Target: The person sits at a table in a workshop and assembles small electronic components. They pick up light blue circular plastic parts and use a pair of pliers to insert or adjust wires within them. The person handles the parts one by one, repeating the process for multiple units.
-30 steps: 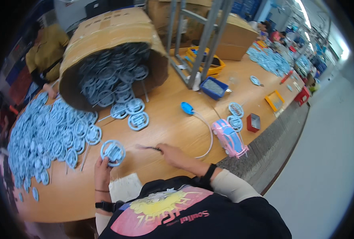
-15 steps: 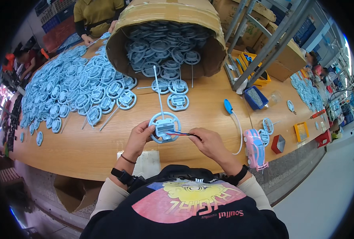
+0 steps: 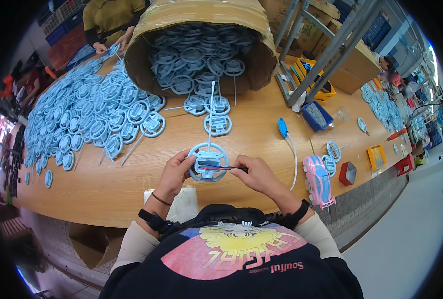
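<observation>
Above the table's near part, my left hand (image 3: 175, 172) grips the left rim of a light blue toy steering wheel (image 3: 220, 150). A long thin rod sticks out from the wheel's far side. The wheel's back, with a rectangular recess in its hub, faces up. At the wheel's right edge, my right hand (image 3: 255, 174) pinches what look like thin red, blue and black wires (image 3: 220, 168). Their left ends lie over the recess; whether they are fixed in it I cannot make out. Several more such wheels (image 3: 217, 124) lie just beyond.
A big heap of blue wheels (image 3: 82, 112) covers the table's left. More fill a tipped cardboard box (image 3: 131, 65). To the right are a blue tool with a white cord (image 3: 282, 127), a pink toy car (image 3: 317, 180), a blue bin (image 3: 317, 118) and a metal frame (image 3: 326, 60). A co-worker stands far left.
My right hand has shifted slightly left and up with the wires, which reach farther across the hub. The wheel has turned a little. The co-worker's hands have come together on a blue piece.
</observation>
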Demonstrator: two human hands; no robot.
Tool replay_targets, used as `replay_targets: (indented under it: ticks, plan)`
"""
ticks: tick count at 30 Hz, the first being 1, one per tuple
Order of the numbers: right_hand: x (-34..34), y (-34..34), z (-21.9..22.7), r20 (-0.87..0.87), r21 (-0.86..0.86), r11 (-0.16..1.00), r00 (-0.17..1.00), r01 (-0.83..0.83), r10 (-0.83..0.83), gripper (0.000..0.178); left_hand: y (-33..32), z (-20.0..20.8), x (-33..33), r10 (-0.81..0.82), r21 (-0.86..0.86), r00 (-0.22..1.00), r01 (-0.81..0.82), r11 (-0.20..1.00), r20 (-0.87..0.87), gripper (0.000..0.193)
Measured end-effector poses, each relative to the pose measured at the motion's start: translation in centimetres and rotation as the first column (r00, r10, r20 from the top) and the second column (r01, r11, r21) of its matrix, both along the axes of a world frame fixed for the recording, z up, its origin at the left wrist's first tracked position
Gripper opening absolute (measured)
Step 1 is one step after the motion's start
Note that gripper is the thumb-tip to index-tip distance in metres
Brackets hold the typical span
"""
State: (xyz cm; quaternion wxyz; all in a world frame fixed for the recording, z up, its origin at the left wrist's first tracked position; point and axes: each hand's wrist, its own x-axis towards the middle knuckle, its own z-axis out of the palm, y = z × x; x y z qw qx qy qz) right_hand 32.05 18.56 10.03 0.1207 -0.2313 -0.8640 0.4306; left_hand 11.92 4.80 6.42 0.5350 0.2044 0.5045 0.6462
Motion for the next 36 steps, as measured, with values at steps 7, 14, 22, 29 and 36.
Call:
replay_targets:
  ticks: [7, 14, 22, 29, 36]
  plan:
    - [0.0, 0.7, -0.8, -0.064, -0.137, 0.991, 0.998, -0.006, -0.003, 0.015, -0.3, -0.3, 0.0, -0.111, 0.088, 0.977, 0.096, 0.992, 0.182, 0.033]
    - [-0.9, -0.4, -2.1, -0.046, -0.194, 0.98, 0.998, -0.047, 0.039, 0.016, -0.6, -3.1, 0.3, -0.082, 0.108, 0.915, 0.042, 0.993, 0.395, 0.044]
    - [-2.7, -1.0, -6.4, -0.018, -0.187, 0.982, 1.0, -0.023, 0.02, 0.018, -1.7, -5.9, -0.9, -0.044, 0.017, 0.92, 0.041, 0.999, 0.39, 0.042]
    - [-3.7, -0.8, -7.7, -0.04, -0.254, 0.967, 0.999, 0.009, -0.02, 0.017, -1.0, -7.2, -1.6, 0.166, -0.148, 0.874, -0.11, 0.983, 0.457, 0.037]
    - [-4.1, -0.3, -8.0, 0.007, -0.324, 0.944, 0.998, 0.056, -0.057, 0.017, 0.6, -9.2, -3.0, 0.14, -0.039, 0.955, -0.134, 0.99, 0.263, 0.033]
